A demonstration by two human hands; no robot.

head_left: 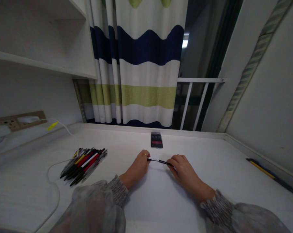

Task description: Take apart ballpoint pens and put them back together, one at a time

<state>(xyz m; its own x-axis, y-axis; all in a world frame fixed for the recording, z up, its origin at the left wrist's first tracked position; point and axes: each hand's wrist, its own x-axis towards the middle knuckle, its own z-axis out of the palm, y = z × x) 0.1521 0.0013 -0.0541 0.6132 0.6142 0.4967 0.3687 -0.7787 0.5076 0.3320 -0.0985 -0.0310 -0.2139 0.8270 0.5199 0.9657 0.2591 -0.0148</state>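
Note:
A thin black pen [159,160] is held level just above the white desk [209,155], one end in each hand. My left hand [138,167] is closed in a pinch on its left end. My right hand [181,168] is closed on its right end. A pile of several pens [84,161], black, red, white and yellow, lies to the left of my left hand. Both forearms wear grey sleeves with gathered cuffs.
A small dark phone [157,140] lies beyond the hands. A white cable [51,181] loops at the left, running toward a wall power strip [17,120]. More pens [270,174] lie along the right wall. A striped curtain [141,64] hangs behind, shelves at upper left.

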